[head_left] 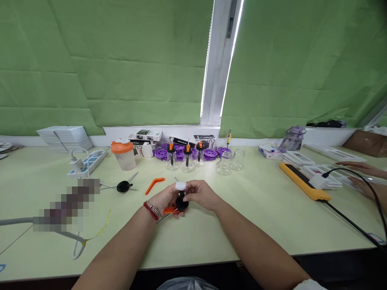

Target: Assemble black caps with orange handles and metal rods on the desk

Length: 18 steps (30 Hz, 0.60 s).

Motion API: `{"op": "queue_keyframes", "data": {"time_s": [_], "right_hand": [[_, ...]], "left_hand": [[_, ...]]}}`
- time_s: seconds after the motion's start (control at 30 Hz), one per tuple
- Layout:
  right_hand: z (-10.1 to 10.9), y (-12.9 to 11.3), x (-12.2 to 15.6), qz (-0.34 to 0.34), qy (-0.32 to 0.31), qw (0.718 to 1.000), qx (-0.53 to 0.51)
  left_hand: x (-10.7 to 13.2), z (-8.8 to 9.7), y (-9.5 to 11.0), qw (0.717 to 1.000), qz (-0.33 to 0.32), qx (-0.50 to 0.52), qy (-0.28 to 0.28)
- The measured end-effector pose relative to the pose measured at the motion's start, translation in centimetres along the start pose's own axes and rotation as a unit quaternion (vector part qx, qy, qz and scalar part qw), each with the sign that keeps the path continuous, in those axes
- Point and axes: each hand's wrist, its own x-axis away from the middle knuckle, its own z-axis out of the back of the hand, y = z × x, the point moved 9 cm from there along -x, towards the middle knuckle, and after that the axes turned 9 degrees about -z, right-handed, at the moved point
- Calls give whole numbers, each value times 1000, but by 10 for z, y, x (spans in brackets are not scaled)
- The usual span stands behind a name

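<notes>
My left hand (165,198) and my right hand (202,194) meet over the middle of the pale green table (260,225). Between them they grip a small black round part (182,203) with an orange piece (170,210) and a thin metal rod sticking out to the lower left. A white cover sits on my left fingertip (180,185). My left wrist wears a red band and a metal bangle. Both hands have their fingers closed round the part.
A loose orange lever (155,184) and a second black part with a rod (123,186) lie to the left. Behind stand glass jars (223,164), purple discs (208,153), an orange-lidded cup (123,154) and a power strip (87,162). Another person's hands (363,175) rest far right beside an orange-edged device (302,182).
</notes>
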Motion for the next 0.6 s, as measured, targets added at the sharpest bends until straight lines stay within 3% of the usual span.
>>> {"op": "queue_keyframes", "data": {"time_s": [0.17, 0.6], "right_hand": [[-2, 0, 1, 4, -17, 1000, -7], [1, 4, 1, -15, 16, 1000, -2]], "left_hand": [[-1, 1, 0, 1000, -2, 10, 3], [-3, 2, -1, 999, 6, 32, -20]]}}
